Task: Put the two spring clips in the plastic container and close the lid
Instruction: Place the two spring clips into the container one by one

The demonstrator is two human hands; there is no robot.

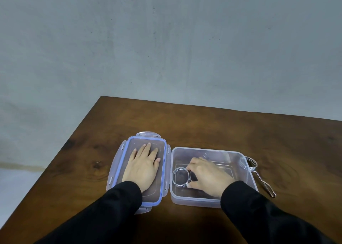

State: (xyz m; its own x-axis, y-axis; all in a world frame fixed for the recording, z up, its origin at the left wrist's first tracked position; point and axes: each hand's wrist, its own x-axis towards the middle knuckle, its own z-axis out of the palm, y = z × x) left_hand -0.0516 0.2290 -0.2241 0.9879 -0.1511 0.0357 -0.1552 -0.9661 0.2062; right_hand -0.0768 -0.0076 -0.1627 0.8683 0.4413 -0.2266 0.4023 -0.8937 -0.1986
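A clear plastic container (238, 156) stands open on the wooden table. My right hand (207, 175) is inside it, fingers pinched on the handles of a metal spring clip (180, 176) whose coiled ring lies at the container's left end. The second spring clip (259, 177) lies on the table just outside the container's right wall, its ring at the far end and its thin handles pointing toward me. The lid (164, 169), clear with a blue seal, lies flat left of the container. My left hand (143, 165) rests flat on the lid, fingers spread.
The brown wooden table (222, 125) ends at a left edge running diagonally and a far edge against a grey wall (166, 40). Black sleeves cover both forearms.
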